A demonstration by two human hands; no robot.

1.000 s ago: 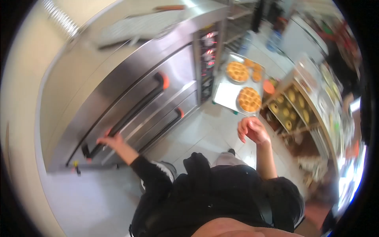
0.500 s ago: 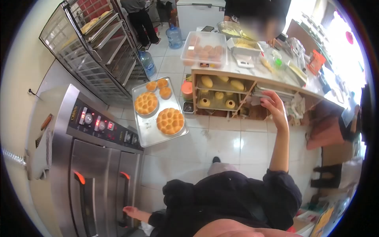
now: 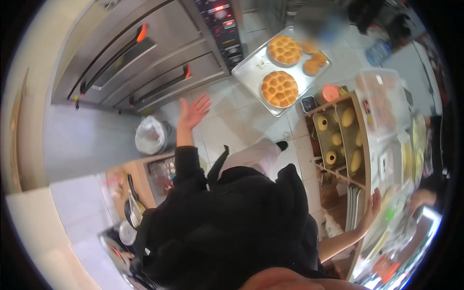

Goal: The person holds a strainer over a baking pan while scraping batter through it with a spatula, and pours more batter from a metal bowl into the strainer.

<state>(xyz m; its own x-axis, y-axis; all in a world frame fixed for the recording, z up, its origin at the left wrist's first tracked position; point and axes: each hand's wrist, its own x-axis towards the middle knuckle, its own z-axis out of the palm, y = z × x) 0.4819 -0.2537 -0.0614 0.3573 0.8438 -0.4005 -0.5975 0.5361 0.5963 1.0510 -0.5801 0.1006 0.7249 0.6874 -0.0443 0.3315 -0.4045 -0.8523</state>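
The left hand [image 3: 194, 112] was released, palm showing and fingers spread apart, holding nothing. Near it stood a round bin [image 3: 150, 136] with a crinkled, whitish plastic liner, and beyond it was the brushed-metal oven [image 3: 169, 29], whose long dark handles ended in orange pieces. The right hand [image 3: 372, 210] was also released, its fingers extended beside the edge of the wood-edged counter [image 3: 366, 169]; whether it touched the surface could not be told.

The shiny rectangular baking tray [image 3: 249, 75] lay ahead, between oven and counter (what bore it was hidden). On it sat two large round breads, the farther one [image 3: 285, 50] and the nearer one [image 3: 280, 89], each in a round pan and domed into golden, glossy, honeycomb-like lumps. Smaller golden buns [image 3: 311, 67] were grouped at the tray's far side.

Inside the counter's open shelving, metal shelf trays [image 3: 328, 123] held pale, smooth pieces, some oval and some round with dark centres. On top, a clear, rectangular plastic box [image 3: 379, 96] held rounded, brownish shapes, too blurred to name. A small dark container [image 3: 308, 104] was just beside the shelving. At the far side of the counter was a co-worker's hand [image 3: 423, 198], near blurred clear plastic.
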